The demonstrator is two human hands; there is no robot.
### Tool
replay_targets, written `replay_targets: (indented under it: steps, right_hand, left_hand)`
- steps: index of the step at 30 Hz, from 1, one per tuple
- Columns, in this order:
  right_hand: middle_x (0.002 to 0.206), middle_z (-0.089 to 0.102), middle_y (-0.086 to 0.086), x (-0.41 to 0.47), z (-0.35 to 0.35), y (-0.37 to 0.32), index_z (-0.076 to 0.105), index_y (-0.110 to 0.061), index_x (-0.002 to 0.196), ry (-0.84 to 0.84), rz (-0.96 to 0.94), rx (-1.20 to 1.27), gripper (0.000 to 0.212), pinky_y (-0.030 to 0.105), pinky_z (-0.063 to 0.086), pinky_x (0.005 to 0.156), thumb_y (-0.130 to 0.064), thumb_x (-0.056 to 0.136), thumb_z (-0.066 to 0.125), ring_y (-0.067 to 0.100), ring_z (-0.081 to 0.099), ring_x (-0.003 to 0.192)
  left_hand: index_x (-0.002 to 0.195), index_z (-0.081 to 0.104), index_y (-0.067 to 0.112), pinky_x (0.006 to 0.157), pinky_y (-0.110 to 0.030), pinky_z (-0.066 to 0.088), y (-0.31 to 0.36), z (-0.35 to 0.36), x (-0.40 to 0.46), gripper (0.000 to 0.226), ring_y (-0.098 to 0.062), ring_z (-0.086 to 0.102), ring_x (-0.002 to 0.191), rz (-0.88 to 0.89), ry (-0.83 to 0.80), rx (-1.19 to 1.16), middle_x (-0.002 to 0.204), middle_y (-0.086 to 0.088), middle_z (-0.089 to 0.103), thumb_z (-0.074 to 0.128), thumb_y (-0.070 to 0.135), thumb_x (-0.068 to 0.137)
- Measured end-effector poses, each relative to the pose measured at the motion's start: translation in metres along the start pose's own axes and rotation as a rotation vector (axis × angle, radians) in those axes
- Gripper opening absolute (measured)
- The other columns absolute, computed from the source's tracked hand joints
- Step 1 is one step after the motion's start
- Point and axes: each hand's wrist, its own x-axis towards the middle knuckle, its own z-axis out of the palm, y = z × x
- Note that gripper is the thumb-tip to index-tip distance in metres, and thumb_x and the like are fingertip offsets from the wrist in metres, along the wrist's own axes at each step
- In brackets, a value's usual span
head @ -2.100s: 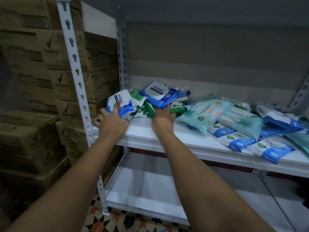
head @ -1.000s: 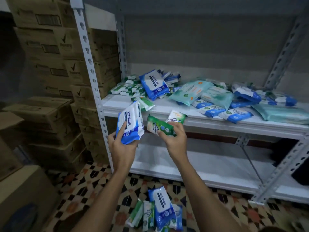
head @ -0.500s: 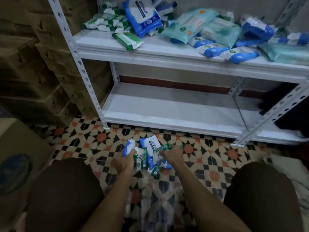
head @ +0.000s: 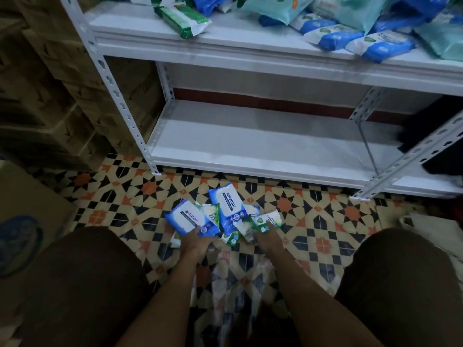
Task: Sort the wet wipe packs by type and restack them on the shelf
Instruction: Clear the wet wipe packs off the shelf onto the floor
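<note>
I am crouched over a small heap of wet wipe packs on the patterned floor. My left hand (head: 195, 241) grips a blue and white antabax pack (head: 186, 217) at the heap's left side. My right hand (head: 266, 235) holds small green and white packs (head: 265, 220) at the heap's right side. Another blue antabax pack (head: 226, 204) lies flat between them, with further small green packs (head: 211, 216) half hidden beneath. More packs, blue (head: 378, 45), teal (head: 270, 6) and green (head: 183, 18), lie scattered on the upper shelf (head: 250, 50).
The white metal rack's lower shelf (head: 263, 146) stands just beyond the heap, with its perforated front post (head: 112, 83) on the left. Cardboard boxes (head: 45, 83) are stacked left of the rack, and another box (head: 22, 221) is by my left knee. My knees flank my arms.
I have gone from standing at the shelf to crouching, and both hands have carried their packs down to the heap on the floor. Since half a second ago the view has closed in.
</note>
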Motion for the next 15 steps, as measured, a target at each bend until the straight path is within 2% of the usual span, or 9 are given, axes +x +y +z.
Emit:
replay_targets:
  steps: [2,4,6,7,8,10,12,14,15]
  right_hand:
    - [0.145,0.052,0.018,-0.028,-0.007,-0.021,0.040,-0.014,0.153,-0.103,0.021,-0.044,0.066,0.040,0.054,0.085,-0.028,0.095,0.068,0.033,0.060,0.115]
    - [0.147,0.050,0.018,-0.036,-0.012,-0.030,0.047,-0.008,0.147,-0.146,-0.022,-0.162,0.057,0.035,0.047,0.096,-0.027,0.097,0.065,0.031,0.056,0.120]
    - [0.144,0.054,0.017,-0.034,-0.015,-0.036,0.057,-0.006,0.139,-0.112,-0.040,-0.183,0.043,0.027,0.043,0.094,-0.018,0.099,0.062,0.029,0.056,0.123]
    - [0.133,0.062,0.018,-0.033,-0.017,-0.041,0.065,-0.006,0.128,-0.083,-0.042,-0.143,0.031,0.028,0.046,0.092,-0.012,0.098,0.061,0.029,0.060,0.112]
    - [0.112,0.070,0.015,-0.032,-0.019,-0.048,0.071,-0.012,0.111,-0.066,-0.053,-0.098,0.019,0.030,0.052,0.085,-0.006,0.097,0.059,0.026,0.063,0.092]
    - [0.076,0.062,0.002,-0.028,-0.024,-0.062,0.066,-0.027,0.081,-0.021,-0.058,0.005,0.032,0.033,0.054,0.066,-0.001,0.096,0.053,0.019,0.052,0.065]
    - [0.073,0.063,0.005,-0.029,-0.031,-0.080,0.067,-0.029,0.073,0.031,-0.081,0.096,0.035,0.037,0.045,0.062,-0.007,0.095,0.052,0.026,0.056,0.066]
    - [0.080,0.070,0.009,-0.033,-0.040,-0.105,0.069,-0.024,0.073,0.088,-0.149,0.219,0.028,0.041,0.049,0.066,-0.011,0.094,0.056,0.033,0.066,0.079]
    - [0.083,0.072,0.008,-0.036,-0.045,-0.119,0.070,-0.024,0.077,0.120,-0.186,0.278,0.025,0.040,0.052,0.069,-0.011,0.095,0.058,0.031,0.068,0.081]
  left_hand:
    - [0.146,0.052,0.013,0.096,-0.033,0.049,-0.001,0.002,0.001,0.066,-0.032,0.053,0.129,0.014,-0.122,-0.006,0.151,-0.012,0.049,0.078,0.026,0.087]
    - [0.147,0.052,0.018,0.104,-0.037,0.047,0.001,0.002,0.003,0.060,-0.032,0.049,0.133,0.048,-0.172,0.074,0.153,-0.010,0.047,0.073,0.028,0.092]
    - [0.143,0.056,0.019,0.103,-0.038,0.047,0.007,0.001,0.004,0.052,-0.031,0.052,0.130,0.064,-0.164,0.099,0.148,-0.010,0.051,0.069,0.029,0.093]
    - [0.139,0.059,0.019,0.099,-0.036,0.048,0.011,-0.001,0.003,0.048,-0.031,0.054,0.126,0.074,-0.140,0.084,0.145,-0.010,0.054,0.068,0.028,0.094]
    - [0.136,0.061,0.019,0.093,-0.034,0.048,0.016,-0.004,0.001,0.043,-0.030,0.056,0.122,0.088,-0.109,0.063,0.142,-0.010,0.056,0.067,0.027,0.094]
    - [0.130,0.064,0.019,0.084,-0.032,0.046,0.027,-0.009,-0.004,0.035,-0.029,0.060,0.111,0.118,-0.059,0.017,0.132,-0.010,0.062,0.066,0.026,0.095]
    - [0.124,0.067,0.018,0.082,-0.037,0.049,0.041,-0.012,-0.011,0.030,-0.027,0.062,0.092,0.146,-0.017,-0.067,0.113,-0.005,0.069,0.065,0.023,0.095]
    - [0.120,0.067,0.017,0.077,-0.036,0.049,0.062,-0.018,-0.023,0.025,-0.022,0.059,0.082,0.209,0.056,-0.147,0.098,0.005,0.065,0.062,0.019,0.096]
    - [0.119,0.068,0.017,0.074,-0.032,0.047,0.075,-0.022,-0.030,0.024,-0.019,0.058,0.084,0.257,0.112,-0.183,0.101,0.006,0.063,0.060,0.017,0.096]
